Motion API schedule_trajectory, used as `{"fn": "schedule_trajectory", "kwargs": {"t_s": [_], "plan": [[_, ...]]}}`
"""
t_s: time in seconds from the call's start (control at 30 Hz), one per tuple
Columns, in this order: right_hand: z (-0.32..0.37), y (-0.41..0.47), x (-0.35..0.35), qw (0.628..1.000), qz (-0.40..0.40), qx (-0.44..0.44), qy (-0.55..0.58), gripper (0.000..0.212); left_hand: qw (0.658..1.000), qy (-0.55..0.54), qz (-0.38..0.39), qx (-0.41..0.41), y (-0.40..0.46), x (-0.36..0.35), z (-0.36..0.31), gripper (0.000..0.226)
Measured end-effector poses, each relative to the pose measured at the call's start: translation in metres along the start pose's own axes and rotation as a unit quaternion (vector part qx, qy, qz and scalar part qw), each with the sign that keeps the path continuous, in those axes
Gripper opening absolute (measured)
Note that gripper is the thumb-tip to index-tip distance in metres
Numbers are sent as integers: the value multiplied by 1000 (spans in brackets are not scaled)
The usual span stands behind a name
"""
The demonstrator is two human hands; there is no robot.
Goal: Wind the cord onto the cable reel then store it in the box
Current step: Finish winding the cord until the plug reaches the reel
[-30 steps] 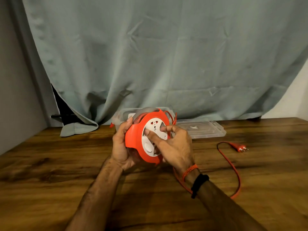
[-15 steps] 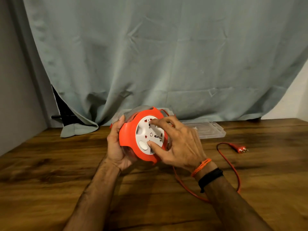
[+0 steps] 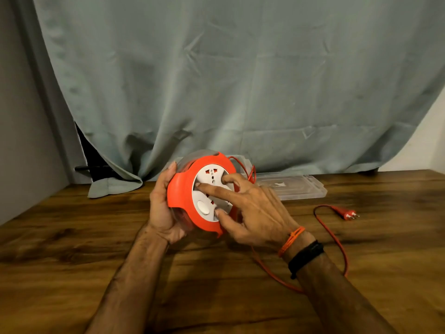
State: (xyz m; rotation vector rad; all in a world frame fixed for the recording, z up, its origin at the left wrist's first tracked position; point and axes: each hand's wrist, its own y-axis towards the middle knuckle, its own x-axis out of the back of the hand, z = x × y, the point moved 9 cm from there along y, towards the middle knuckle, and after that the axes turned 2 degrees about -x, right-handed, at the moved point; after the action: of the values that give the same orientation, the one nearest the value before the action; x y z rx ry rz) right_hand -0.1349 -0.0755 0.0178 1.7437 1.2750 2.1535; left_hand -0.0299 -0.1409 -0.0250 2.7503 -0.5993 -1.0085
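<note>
Between frames, the right hand (image 3: 255, 208) rotated on the white socket face: its spread fingers (image 3: 212, 189) lay further across the disc, thumb pressed near the lower rim. Left hand (image 3: 162, 206) gripped the orange cable reel (image 3: 183, 191), fingers curled round its left edge, held above the wooden table (image 3: 72, 249). Loose cord (image 3: 337, 242) trailed right to its plug (image 3: 349, 214). Behind lay the clear box (image 3: 245, 161), largely hidden by the reel, and its lid (image 3: 296, 189) before the curtain (image 3: 240, 80).
</note>
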Motion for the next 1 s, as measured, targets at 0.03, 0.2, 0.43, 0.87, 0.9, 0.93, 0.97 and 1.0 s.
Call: {"fn": "schedule_trajectory", "kwargs": {"t_s": [0.03, 0.2, 0.43, 0.87, 0.9, 0.93, 0.97, 1.0], "plan": [[0, 0, 0, 1000, 1, -1, 0, 64, 1000, -5, 7, -1, 0, 0, 0, 67], [3, 1, 4, 999, -29, 0, -21, 62, 1000, 13, 24, -10, 0, -4, -4, 73], [2, -9, 22, 983, -168, -55, 42, 62, 998, 43, 18, -30, -3, -8, -8, 84], [-19, -13, 15, 915, -228, -224, 247, 52, 998, 34, 30, -53, -6, -16, -14, 99], [-16, -12, 17, 919, -231, -210, 240, 52, 998, 27, 33, -52, -6, -16, -14, 93], [-12, -11, 18, 924, -235, -197, 230, 51, 998, 23, 34, -50, -5, -15, -14, 89], [-10, -11, 19, 927, -239, -186, 219, 52, 998, 22, 33, -48, -5, -15, -13, 87], [-8, -11, 20, 930, -244, -180, 207, 52, 998, 21, 30, -47, -5, -15, -12, 86]]}}
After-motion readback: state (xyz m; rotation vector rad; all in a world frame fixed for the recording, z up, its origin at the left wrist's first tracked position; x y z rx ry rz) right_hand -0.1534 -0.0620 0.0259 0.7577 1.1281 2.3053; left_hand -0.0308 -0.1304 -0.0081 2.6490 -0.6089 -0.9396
